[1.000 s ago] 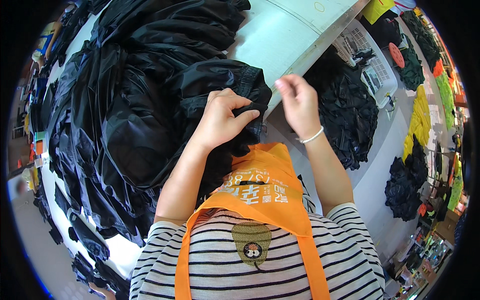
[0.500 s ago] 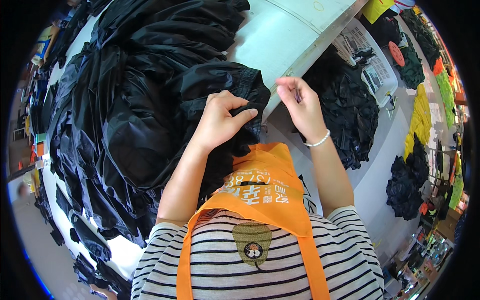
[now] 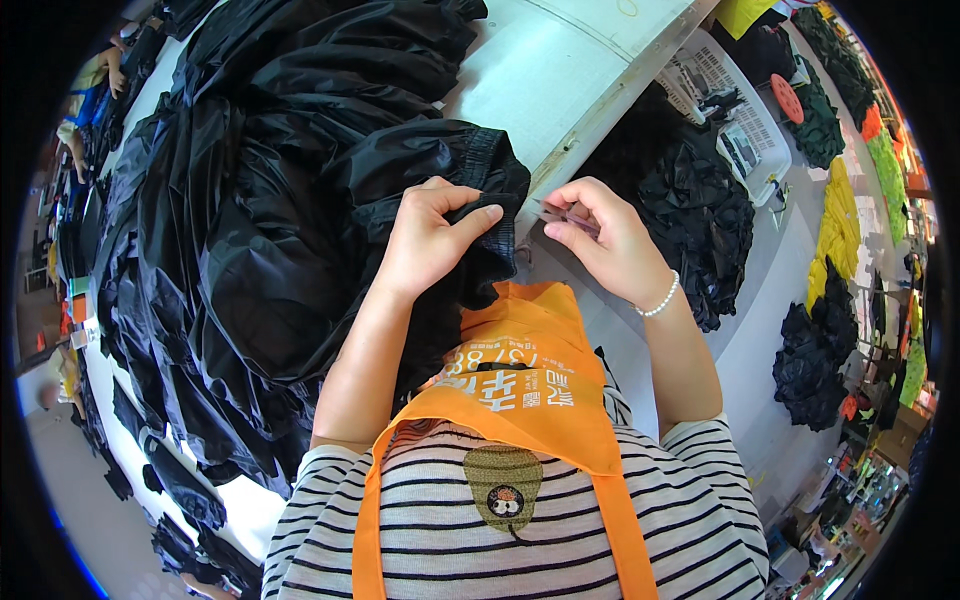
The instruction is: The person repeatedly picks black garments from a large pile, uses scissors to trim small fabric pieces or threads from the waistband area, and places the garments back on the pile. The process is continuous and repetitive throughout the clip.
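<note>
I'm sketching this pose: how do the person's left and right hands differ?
The left hand pinches the black garment by its gathered edge, while the right hand holds a small pointed tool. The left hand's wrist is bare; the right hand's has a white beaded bracelet. Both hands are ungloved.

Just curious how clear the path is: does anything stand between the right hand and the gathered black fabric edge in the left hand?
Nothing visible does. The small, slim, greyish tool held in the right hand points across a narrow open gap toward the gathered black fabric edge.
</note>
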### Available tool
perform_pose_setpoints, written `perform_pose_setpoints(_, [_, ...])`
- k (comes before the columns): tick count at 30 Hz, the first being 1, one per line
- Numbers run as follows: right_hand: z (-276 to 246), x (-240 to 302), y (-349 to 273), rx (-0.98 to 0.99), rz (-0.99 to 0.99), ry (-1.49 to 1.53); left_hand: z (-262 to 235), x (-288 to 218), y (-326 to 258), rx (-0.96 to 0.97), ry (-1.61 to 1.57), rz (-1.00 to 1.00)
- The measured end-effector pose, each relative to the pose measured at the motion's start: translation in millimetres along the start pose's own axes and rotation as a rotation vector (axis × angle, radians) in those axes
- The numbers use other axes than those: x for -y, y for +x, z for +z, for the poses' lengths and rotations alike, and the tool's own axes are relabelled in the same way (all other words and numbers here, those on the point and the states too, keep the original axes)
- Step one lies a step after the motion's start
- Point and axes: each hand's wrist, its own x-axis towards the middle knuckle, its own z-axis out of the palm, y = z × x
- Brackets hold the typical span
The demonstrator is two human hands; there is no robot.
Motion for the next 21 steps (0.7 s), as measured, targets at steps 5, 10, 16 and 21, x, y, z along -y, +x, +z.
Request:
perform_pose_setpoints(5, [0, 8, 8, -0.015, -0.033, -0.064, -3, -6, -1, 0.041, 0.004, -0.024])
perform_pose_setpoints(10, [3, 12, 14, 0.013, -0.05, -0.085, -2, -8, -1, 0.057, 0.033, -0.023])
perform_pose_setpoints(16, [6, 12, 21, 0.072, -0.042, -0.118, -2, -4, -1, 0.072, 0.05, 0.007])
perform_pose_setpoints(21, [7, 16, 23, 0.097, -0.013, -0.043, -3, -3, -1, 0.083, 0.059, 0.03])
